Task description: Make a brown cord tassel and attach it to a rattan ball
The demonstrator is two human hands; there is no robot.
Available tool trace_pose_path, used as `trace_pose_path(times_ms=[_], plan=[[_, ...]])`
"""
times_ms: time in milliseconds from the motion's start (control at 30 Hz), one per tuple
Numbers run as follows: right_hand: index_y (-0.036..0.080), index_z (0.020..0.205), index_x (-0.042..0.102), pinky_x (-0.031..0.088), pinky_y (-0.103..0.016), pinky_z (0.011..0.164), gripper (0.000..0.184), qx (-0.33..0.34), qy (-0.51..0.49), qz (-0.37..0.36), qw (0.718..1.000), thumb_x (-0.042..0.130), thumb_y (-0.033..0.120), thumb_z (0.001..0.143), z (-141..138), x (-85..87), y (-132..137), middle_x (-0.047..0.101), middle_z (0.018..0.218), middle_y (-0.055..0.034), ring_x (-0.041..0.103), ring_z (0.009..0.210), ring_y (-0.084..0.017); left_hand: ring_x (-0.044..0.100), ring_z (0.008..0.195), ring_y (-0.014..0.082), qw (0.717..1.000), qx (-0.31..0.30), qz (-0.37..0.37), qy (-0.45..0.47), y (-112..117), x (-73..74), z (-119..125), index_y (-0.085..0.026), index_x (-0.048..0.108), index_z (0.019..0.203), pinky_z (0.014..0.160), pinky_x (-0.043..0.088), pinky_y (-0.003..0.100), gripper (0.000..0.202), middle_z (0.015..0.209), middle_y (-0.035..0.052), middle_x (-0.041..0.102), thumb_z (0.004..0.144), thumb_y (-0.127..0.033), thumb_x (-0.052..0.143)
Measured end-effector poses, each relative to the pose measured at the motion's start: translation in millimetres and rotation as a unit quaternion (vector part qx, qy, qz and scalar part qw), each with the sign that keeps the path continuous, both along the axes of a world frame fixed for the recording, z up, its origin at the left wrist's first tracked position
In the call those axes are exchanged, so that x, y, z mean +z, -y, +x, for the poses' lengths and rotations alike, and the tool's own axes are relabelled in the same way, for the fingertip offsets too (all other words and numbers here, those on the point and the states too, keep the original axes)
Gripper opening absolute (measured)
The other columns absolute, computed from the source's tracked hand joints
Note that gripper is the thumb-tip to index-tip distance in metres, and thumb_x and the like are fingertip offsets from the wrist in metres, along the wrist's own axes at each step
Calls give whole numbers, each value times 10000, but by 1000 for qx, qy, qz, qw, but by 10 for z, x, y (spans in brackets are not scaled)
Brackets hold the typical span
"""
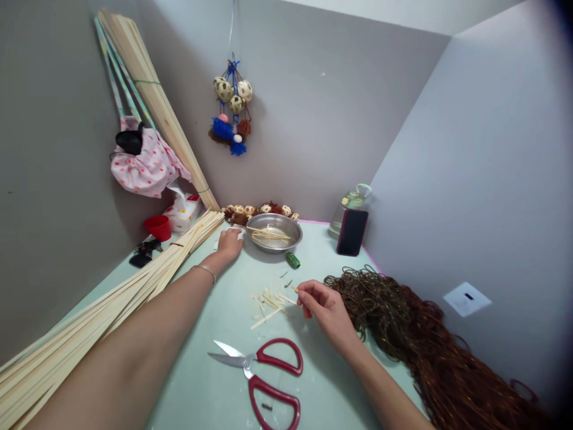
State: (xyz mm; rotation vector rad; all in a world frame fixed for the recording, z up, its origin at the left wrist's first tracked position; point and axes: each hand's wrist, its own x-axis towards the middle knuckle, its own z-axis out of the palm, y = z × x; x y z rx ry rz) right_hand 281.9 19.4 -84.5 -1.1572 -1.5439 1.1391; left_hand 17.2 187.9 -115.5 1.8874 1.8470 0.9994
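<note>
My left hand (230, 245) reaches far across the table, its fingers closed on a crumpled white tissue (240, 229) beside the metal bowl (293, 242). Pale strips (268, 233) lie in that bowl. With thumb and forefinger, my right hand (323, 301) pinches a short bit of pale strip (295, 289). Just left of it, strip offcuts (267, 301) are scattered on the tabletop. Red-handled scissors (248, 360) lie nearer to me with their blades apart. A small green woven piece (292, 260) rests in front of the bowl.
Long pale strips (134, 286) in a bundle run along the left side. Brown cord (403, 322) is heaped at right. A phone (353, 233) leans against a clear jug (336, 224). A red cup (158, 227) and a tissue pack (184, 215) stand back left.
</note>
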Motion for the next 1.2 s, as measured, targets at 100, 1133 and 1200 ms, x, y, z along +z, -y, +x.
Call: trace_pose_path(times_ms=[100, 1133, 1200], plan=[[163, 806, 642, 354, -251, 512, 254, -1, 1, -3, 1000, 636, 416, 826, -6, 5, 5, 604, 653, -1, 475, 504, -110, 636, 1048, 245, 996, -82, -9, -23, 157, -19, 41, -182, 585, 1249, 866, 550, 457, 353, 1266, 108, 611, 926, -323, 601], [192, 796, 701, 342, -284, 666, 71, -64, 351, 48, 933, 635, 190, 771, -98, -183, -346, 682, 714, -55, 580, 712, -205, 545, 555, 201, 961, -192, -128, -153, 1585, 271, -46, -241, 539, 590, 527, 304, 301, 137, 618, 11, 625, 694, -153, 549], [185, 781, 699, 326, -288, 661, 86, -79, 365, 44, 926, 615, 163, 778, -65, -132, -497, 678, 713, -68, 574, 712, -206, 551, 573, 213, 966, -162, -117, -163, 1487, 308, -163, -243, 541, 602, 546, 322, 308, 138, 623, 19, 621, 703, -150, 538]])
